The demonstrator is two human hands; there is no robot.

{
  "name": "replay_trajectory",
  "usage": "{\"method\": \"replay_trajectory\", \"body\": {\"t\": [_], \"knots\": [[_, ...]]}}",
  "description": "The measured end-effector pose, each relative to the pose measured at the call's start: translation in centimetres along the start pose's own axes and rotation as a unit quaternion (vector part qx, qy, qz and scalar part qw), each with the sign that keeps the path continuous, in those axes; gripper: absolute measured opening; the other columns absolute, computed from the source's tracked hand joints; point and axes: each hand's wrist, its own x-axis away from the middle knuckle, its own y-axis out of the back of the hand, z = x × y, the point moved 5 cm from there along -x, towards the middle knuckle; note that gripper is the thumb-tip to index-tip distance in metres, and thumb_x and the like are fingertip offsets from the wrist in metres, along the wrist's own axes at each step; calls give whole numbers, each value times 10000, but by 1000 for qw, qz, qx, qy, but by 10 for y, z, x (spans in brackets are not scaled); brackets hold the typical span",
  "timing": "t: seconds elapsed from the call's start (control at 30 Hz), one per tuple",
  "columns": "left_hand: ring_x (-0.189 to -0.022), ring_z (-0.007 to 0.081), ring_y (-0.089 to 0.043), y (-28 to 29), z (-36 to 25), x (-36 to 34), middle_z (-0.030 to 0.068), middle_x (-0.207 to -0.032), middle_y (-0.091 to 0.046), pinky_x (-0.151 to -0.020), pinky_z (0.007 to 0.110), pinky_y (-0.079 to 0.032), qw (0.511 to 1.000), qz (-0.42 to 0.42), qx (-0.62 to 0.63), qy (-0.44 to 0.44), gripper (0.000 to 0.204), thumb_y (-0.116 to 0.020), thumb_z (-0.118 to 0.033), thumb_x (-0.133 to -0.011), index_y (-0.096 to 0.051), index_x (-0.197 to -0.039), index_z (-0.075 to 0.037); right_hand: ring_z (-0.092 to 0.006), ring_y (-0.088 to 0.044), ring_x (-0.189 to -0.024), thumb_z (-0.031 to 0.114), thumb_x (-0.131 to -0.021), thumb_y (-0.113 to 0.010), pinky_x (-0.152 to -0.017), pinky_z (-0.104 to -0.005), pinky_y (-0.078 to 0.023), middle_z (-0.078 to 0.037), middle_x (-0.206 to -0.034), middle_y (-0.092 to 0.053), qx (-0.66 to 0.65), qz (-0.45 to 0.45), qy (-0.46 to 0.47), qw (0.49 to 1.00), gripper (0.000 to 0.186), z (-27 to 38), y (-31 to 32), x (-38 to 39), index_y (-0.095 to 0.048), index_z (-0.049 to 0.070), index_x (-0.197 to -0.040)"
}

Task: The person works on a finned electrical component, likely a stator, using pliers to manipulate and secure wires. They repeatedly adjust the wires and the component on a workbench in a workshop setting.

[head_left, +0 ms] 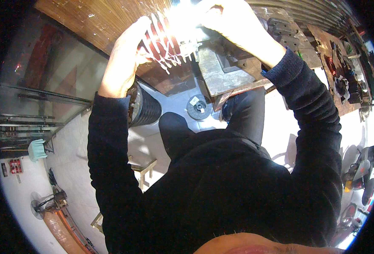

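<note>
My left hand (127, 53) is raised at the top middle, fingers closed round the side of a round, dark-red ribbed piece with white strips (161, 42). Pale strip ends stick out from its lower edge. To its right, my right hand (229, 21) is up at about the same height with thumb and fingers bent together in a pinch. Strong glare between the hands washes out its fingertips, so whatever they hold is hidden. Some thin pale ends near the glare reach toward the right hand.
A worn workbench (221, 80) with metal blocks stands under my right hand. Between my knees and the bench lies a grey spool (199, 107) on the floor. A black bucket (147, 108) is beside my left leg, and a small wooden stool (144, 171) stands lower left.
</note>
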Motion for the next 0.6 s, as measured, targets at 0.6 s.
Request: {"method": "replay_trajectory", "body": {"t": [0.6], "knots": [[-1155,221,-676,-14,-9,19,151,-1333,-622,-937,387,-588,993,32,-74,-82,576,-524,-381,-1084,-468,-1455,56,-94,-642,-749,151,-994,-639,-728,-242,-537,-25,-877,-698,454,-216,-205,840,219,10,131,161,-702,28,-1164]]}}
